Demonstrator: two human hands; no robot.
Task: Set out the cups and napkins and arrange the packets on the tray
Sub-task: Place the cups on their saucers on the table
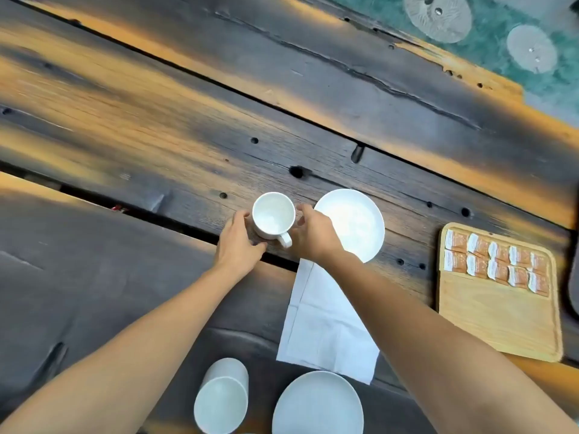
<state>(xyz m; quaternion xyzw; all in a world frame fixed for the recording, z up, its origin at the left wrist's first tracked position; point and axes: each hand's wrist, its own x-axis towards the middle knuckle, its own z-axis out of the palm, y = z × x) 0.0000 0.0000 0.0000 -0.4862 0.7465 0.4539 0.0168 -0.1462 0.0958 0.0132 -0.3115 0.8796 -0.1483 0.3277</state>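
Both hands, left hand (239, 238) and right hand (313, 234), cup a white ceramic cup (273, 219) on the bench (156, 120) left of a saucer (354, 227); rigid, breakable, best held by body or handle.

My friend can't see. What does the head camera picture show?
Both hands, left hand and right hand, cup a white mug on a dark wooden table. Nearby lie a plate, a napkin and a tray of packets.
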